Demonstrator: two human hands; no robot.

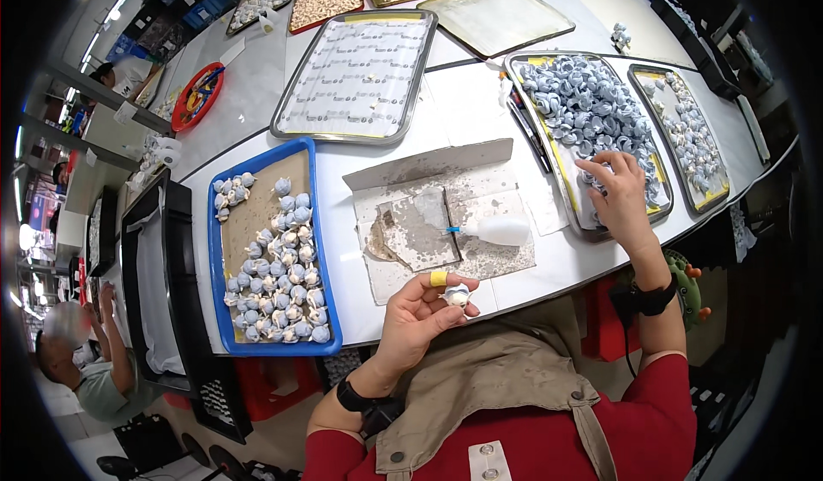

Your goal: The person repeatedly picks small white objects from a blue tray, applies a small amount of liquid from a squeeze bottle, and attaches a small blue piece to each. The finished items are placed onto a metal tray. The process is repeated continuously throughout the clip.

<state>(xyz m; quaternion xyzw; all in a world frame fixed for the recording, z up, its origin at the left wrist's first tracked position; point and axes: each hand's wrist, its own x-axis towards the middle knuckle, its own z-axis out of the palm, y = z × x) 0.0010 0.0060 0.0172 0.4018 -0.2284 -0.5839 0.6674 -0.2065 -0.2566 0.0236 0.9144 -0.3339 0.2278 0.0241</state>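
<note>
From here I see a white tabletop (330, 181) in a workroom, one co-worker (103, 391) at left. Off its near edge, the left hand (416, 322) pinches one small figurine (456, 296). Toward its right end, the right hand (621, 198) curls half open by piled blue-grey shells (583, 104), grip unclear. I count one squeeze bottle (501, 230), one blue tray (329, 284), one red basin (182, 119).

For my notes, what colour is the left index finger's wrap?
The wrap is yellow, best seen in the head view.
</note>
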